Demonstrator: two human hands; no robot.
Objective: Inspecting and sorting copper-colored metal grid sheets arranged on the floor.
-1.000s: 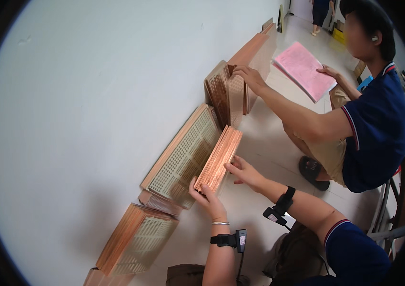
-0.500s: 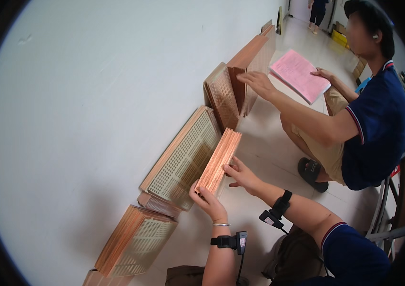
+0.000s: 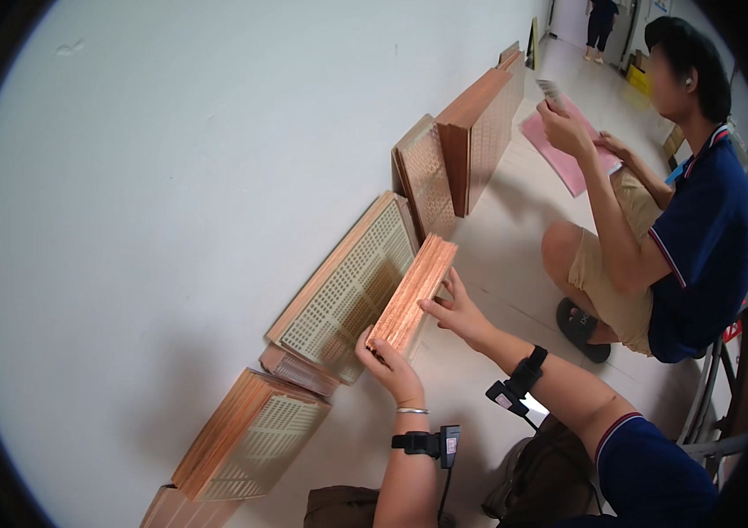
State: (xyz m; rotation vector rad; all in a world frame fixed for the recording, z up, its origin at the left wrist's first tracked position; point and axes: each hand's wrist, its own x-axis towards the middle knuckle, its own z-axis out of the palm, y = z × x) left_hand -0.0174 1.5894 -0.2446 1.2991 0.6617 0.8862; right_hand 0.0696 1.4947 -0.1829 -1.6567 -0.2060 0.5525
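Between my two hands a stack of copper-coloured panels [image 3: 414,295] is held up at a slant, its rough layered edges facing me. My left hand [image 3: 392,368] grips the lower end, thumb on the near face and fingers curled round the corner. Farther up, my right hand [image 3: 457,315] holds the stack's right side, thumb against the edges and other fingers partly hidden behind. Just behind it, a larger stack of perforated pale panels [image 3: 330,295] leans on the wall.
More panel stacks line the wall: one nearer on the left [image 3: 251,431], others farther off [image 3: 480,132]. At right a crouching co-worker [image 3: 700,238] holds pink sheets [image 3: 559,145] and a small pale item [image 3: 550,90]. Yellow bin [image 3: 639,79] and another person [image 3: 601,26] stand far back.
The co-worker's hand has left the far panel stack and risen over the pink sheets with a small pale item. My held stack has tilted slightly, showing more of its edges.
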